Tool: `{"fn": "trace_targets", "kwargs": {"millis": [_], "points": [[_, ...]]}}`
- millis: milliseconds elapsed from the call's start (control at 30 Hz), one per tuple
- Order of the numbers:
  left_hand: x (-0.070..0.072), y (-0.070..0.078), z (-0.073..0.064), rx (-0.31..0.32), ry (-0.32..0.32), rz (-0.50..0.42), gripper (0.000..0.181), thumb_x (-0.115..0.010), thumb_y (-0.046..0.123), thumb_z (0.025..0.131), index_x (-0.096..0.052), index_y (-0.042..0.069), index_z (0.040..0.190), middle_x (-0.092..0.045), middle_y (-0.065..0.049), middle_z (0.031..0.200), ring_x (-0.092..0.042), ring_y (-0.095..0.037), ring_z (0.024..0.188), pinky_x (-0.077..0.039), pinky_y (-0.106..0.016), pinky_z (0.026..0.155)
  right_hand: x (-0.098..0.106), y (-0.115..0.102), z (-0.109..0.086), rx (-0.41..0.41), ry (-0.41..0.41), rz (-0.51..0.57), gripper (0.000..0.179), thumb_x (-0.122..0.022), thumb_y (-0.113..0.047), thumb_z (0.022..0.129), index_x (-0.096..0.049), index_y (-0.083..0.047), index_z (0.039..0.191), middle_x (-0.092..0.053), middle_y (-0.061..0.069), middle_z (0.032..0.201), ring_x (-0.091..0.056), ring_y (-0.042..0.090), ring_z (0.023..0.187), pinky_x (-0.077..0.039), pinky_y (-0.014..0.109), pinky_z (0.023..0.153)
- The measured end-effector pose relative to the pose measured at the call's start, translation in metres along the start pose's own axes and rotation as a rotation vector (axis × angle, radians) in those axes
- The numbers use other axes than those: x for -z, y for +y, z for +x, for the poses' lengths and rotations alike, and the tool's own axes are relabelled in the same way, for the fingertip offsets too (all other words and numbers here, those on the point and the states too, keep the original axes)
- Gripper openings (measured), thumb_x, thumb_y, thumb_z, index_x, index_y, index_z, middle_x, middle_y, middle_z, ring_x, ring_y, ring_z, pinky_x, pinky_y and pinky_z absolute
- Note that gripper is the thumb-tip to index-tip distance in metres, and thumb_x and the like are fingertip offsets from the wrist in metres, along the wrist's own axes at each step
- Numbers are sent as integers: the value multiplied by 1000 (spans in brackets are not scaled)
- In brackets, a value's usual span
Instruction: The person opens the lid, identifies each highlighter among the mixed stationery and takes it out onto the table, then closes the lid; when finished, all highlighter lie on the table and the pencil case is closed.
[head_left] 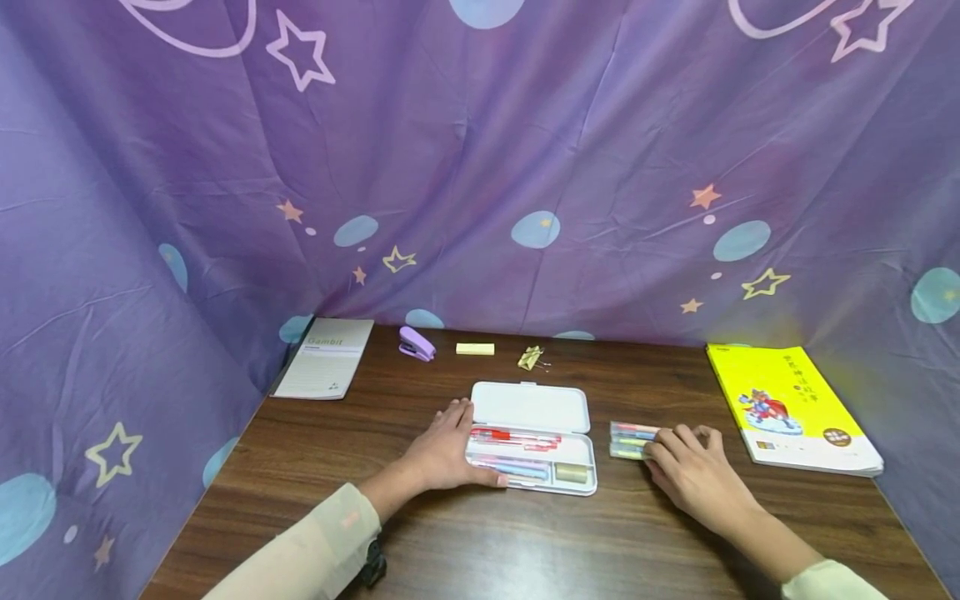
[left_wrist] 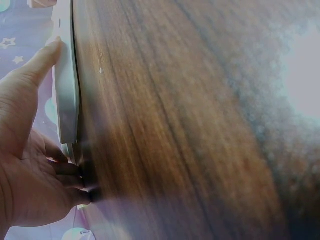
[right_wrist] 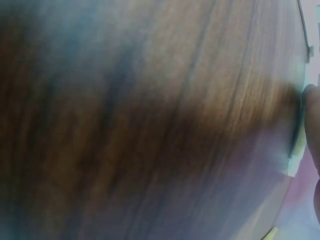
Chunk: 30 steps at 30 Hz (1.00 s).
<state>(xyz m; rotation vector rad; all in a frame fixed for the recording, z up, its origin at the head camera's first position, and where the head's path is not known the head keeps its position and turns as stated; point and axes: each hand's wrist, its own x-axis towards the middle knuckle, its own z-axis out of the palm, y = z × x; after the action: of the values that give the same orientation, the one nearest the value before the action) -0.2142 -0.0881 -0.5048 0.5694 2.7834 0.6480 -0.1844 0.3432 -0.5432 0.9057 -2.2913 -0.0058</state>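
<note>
An open white pencil case [head_left: 531, 408] lies on the table with its lid folded back. Inside it are red pens [head_left: 517, 438], pastel-coloured sticks [head_left: 517, 469] and a small olive block [head_left: 572, 472]. My left hand [head_left: 444, 450] holds the case's left end, its thumb along the front edge; in the left wrist view that thumb lies on the white side. To the right, my right hand [head_left: 693, 475] grips the right end of a flat clear pack of coloured pens [head_left: 628, 440], partly hidden by the fingers. Only fingers [right_wrist: 312, 125] show at the right wrist view's edge.
Behind the case are a purple stapler [head_left: 417, 343], a yellow block [head_left: 475, 349] and gold binder clips [head_left: 531, 358]. A grey notebook [head_left: 326, 358] lies back left, a yellow book [head_left: 791, 408] at right. A purple curtain [head_left: 525, 167] borders the wooden table [head_left: 480, 550].
</note>
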Motion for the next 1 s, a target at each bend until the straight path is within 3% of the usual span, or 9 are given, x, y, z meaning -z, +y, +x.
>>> {"fn": "trace_targets", "kwargs": {"millis": [400,1000], "points": [[-1,0,0,10,6,-9,143,-86,79,77,-21,-1,175,-24,-25,182,-19,-42,172,-27,-58,139,2,-1,0,14,0,5,51,-33,-38,121,-70,-9,102,-67,8,100,-60,32,92,-44,63,85],[-1,-2,2,7,3,3,144,-85,81,77,-21,-2,175,-23,-26,183,-19,-41,173,-23,-53,141,2,1,-1,8,-2,8,53,-31,-41,121,-71,-10,103,-67,8,101,-61,33,93,-44,66,84]]}}
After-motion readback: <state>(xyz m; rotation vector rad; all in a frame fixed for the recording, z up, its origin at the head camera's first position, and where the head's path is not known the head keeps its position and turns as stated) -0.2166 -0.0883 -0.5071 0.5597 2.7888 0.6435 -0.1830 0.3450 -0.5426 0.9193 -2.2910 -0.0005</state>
